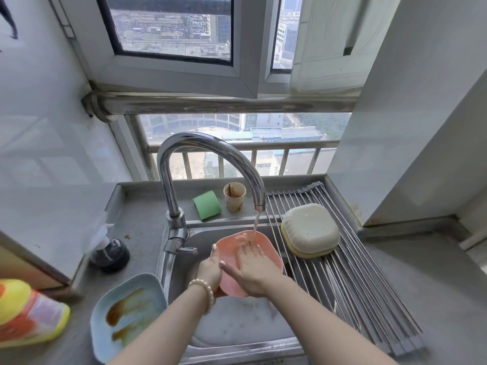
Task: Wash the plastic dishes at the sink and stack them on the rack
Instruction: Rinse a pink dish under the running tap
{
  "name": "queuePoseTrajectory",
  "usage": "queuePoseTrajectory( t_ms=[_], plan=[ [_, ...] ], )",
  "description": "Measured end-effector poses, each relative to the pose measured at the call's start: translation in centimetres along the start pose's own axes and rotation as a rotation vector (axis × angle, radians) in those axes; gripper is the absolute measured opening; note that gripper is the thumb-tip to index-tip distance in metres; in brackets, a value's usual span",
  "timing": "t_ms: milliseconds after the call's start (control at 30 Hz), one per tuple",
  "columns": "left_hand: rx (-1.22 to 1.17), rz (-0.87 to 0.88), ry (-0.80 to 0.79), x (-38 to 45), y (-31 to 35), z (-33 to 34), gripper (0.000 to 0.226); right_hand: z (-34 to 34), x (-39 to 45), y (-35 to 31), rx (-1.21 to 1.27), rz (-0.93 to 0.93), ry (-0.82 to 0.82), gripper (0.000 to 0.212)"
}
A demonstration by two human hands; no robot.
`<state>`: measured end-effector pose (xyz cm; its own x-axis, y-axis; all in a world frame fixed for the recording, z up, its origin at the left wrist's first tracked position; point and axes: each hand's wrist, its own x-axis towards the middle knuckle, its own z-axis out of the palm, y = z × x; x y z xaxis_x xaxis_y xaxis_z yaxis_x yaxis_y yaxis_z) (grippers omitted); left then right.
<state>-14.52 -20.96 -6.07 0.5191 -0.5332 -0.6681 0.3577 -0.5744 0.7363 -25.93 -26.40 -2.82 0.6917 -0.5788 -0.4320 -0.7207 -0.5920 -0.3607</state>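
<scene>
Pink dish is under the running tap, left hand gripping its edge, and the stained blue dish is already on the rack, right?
Not quite: the head view shows the stained blue dish on the counter left of the sink, not on the rack. The rest holds.

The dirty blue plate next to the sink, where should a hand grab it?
Probably by the rim of the blue plate nearest the sink, coming from the right. It lies flat and face up with brown smears in the middle, and that raised rim is clean.
</scene>
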Motion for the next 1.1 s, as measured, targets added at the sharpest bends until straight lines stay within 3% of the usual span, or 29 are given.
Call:
queuePoseTrajectory(
  t_ms=[100,200,333,400,467,500,567,600,733,800,933,1000,1100],
  plan=[
    [-0.243,-0.106,-0.202,-0.9,-0.4,0.4,0.059,1.0,0.1,-1.3,0.066,-0.082,-0.056,0.074],
    [-0.417,-0.09,-0.294,-1.1,-0.5,0.7,0.053,2.4,-0.3,-2.4,0.131,-0.172,-0.038,0.074],
    [-0.329,-0.062,-0.16,-0.3,-0.4,-0.1,0.07,1.9,-2.2,-1.8,0.01,-0.27,-0.091,0.068],
    [-0.318,-0.061,-0.139,0.8,-0.2,-0.6,0.064,1.6,-3.4,-1.1,-0.134,-0.289,-0.131,0.057],
    [-0.274,-0.039,-0.098,1.0,0.4,-0.6,0.051,1.6,-4.2,0.2,-0.168,-0.285,-0.007,0.045],
    [-0.267,-0.03,-0.078,1.1,0.5,-0.6,0.045,1.6,-4.3,0.8,-0.141,-0.305,0.145,0.035],
    [-0.262,-0.032,-0.108,0.8,1.1,-0.5,0.037,1.5,-4.0,2.3,0.017,-0.33,0.425,0.022],
    [-0.274,-0.047,-0.154,0.8,1.4,-0.4,0.033,1.3,-3.8,3.0,0.145,-0.305,0.475,0.025],
    [-0.39,-0.06,-0.199,0.2,3.7,0.0,0.022,-0.9,-3.7,2.8,0.824,-0.21,0.493,0.023],
    [-0.306,0.038,-0.104,-0.1,4.6,0.9,0.02,-2.2,-3.1,2.5,1.013,-0.107,0.575,0.031],
    [0.15,0.38,0.011,-1.2,5.6,2.8,0.044,-4.2,-1.4,2.6,1.216,0.178,0.682,0.042],
    [0.344,0.492,0.074,-2.1,5.9,3.0,0.07,-4.6,-0.5,2.4,1.303,0.27,0.691,0.048],
    [0.558,0.59,0.136,-3.7,6.2,3.1,0.107,-5.5,0.4,2.1,1.247,0.363,0.72,0.049]
  ],
)
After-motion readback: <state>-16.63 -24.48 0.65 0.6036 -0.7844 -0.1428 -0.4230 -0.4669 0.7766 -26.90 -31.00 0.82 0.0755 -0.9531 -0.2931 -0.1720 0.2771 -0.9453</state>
